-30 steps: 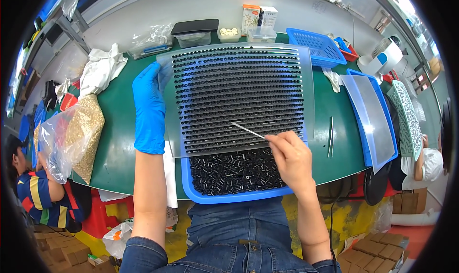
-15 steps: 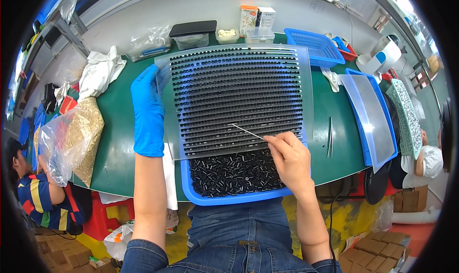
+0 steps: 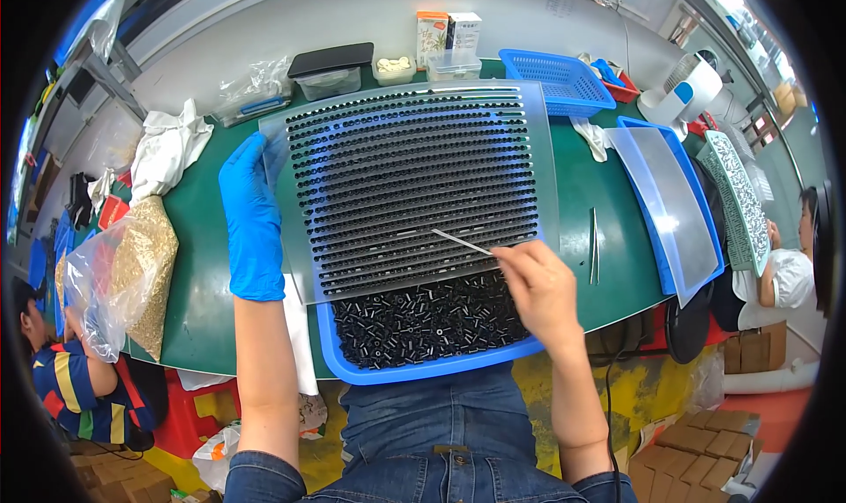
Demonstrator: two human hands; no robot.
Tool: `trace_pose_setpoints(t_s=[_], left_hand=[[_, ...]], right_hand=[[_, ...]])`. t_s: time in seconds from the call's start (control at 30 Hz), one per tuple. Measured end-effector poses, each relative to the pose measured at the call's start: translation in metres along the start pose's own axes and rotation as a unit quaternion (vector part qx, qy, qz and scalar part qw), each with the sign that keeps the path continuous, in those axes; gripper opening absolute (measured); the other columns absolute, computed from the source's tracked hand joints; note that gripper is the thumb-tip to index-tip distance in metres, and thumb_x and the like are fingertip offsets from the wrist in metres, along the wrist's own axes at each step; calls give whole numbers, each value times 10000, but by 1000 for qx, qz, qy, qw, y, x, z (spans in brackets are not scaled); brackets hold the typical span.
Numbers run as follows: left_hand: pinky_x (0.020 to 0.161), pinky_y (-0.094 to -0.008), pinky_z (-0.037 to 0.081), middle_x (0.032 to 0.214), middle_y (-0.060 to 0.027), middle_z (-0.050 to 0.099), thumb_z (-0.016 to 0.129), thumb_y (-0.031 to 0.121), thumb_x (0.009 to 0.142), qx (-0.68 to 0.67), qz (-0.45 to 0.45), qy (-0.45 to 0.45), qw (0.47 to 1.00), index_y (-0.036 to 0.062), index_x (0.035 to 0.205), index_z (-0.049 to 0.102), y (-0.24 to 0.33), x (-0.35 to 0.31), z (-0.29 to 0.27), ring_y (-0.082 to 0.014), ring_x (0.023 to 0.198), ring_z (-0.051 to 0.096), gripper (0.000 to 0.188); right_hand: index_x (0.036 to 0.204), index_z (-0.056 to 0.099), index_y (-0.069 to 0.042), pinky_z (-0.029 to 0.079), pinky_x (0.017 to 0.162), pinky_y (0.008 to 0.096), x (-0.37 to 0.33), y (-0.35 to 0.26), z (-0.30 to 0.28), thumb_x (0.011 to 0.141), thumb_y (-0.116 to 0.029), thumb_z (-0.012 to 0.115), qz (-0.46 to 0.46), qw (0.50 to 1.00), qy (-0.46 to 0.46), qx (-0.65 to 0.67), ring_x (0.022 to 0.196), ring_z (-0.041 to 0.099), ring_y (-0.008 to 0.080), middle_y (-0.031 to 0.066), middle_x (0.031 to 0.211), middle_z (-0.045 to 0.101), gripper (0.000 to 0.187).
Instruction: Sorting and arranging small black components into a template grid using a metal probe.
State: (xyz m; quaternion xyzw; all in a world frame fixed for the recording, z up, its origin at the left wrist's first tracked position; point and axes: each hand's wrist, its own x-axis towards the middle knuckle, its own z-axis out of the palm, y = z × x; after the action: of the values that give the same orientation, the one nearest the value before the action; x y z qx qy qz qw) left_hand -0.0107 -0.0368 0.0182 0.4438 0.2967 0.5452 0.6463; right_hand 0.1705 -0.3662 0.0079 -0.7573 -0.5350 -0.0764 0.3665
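A translucent plate (image 3: 545,177) carries many rows of small black cylindrical parts (image 3: 414,177) and lies over a blue tray (image 3: 432,372). Loose black tubular pieces (image 3: 414,331) fill the tray's near end, below the plate's edge. My left hand (image 3: 251,225), in a blue glove, is closed on the plate's left edge; its thumb is mostly hidden. Bare, my right hand (image 3: 539,293) pinches a thin pale rod (image 3: 463,241), whose tip reaches the lower rows near the middle. Whether the tip touches a part is too small to tell.
Tweezers (image 3: 595,247) lie on the green table (image 3: 573,212) to the right. Beyond them a blue tray (image 3: 656,230) holds a translucent sheet. At left stands a bag of gold-coloured pieces (image 3: 154,265). Lidded boxes (image 3: 330,71) and a blue basket (image 3: 560,80) line the back. People sit at both sides.
The whole view has shifted, so the plate and tray appear further left. The rod in my right hand points at nearly the same lower rows. My left hand keeps its hold on the plate.
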Motion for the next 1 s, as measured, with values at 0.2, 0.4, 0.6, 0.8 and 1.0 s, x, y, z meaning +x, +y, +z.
trace_pose_setpoints(t_s=[0.2, 0.4, 0.6, 0.8, 1.0], left_hand=[[896, -373, 560, 1086, -180, 694, 611, 117, 929, 17, 1, 2, 1000, -63, 1126, 652, -4, 3, -6, -255, 972, 686, 269], [908, -357, 549, 1111, -163, 687, 610, 146, 931, 8, -1, -20, 1000, -58, 1141, 655, -6, 15, -17, -241, 993, 675, 296], [954, -364, 514, 1162, -144, 671, 598, 167, 938, -12, -10, -44, 999, -58, 1187, 633, -20, 23, -20, -245, 1056, 646, 338], [978, -347, 491, 1220, -151, 648, 565, 187, 959, -40, -32, -57, 997, -45, 1223, 613, -20, 38, -41, -234, 1121, 620, 354], [944, -359, 517, 1133, -153, 683, 572, 168, 948, -32, -13, -39, 999, -44, 1139, 659, -20, 15, -19, -256, 1045, 656, 299]], right_hand=[[983, 720, -23, 467, 604, 282, -19, 46, -34, 842, 18, 667, 75, 996, 30, -33, 687, 608, 185, 86, 832, 635, 157], [990, 715, -22, 451, 620, 283, -34, 94, -58, 868, -4, 652, 177, 969, 141, -103, 675, 569, 169, 80, 831, 593, 138], [941, 719, -61, 475, 757, 388, -55, 163, -64, 870, -115, 660, 225, 921, 150, -280, 862, 593, 286, 105, 836, 588, 107], [991, 714, -45, 491, 689, 319, -77, 168, -67, 901, -153, 667, 292, 927, 222, -82, 769, 624, 193, 71, 897, 654, 149], [1056, 572, -19, 539, 702, 325, -158, 181, -119, 978, -372, 578, 363, 672, 479, 432, 892, 634, 231, 120, 951, 627, 361]])
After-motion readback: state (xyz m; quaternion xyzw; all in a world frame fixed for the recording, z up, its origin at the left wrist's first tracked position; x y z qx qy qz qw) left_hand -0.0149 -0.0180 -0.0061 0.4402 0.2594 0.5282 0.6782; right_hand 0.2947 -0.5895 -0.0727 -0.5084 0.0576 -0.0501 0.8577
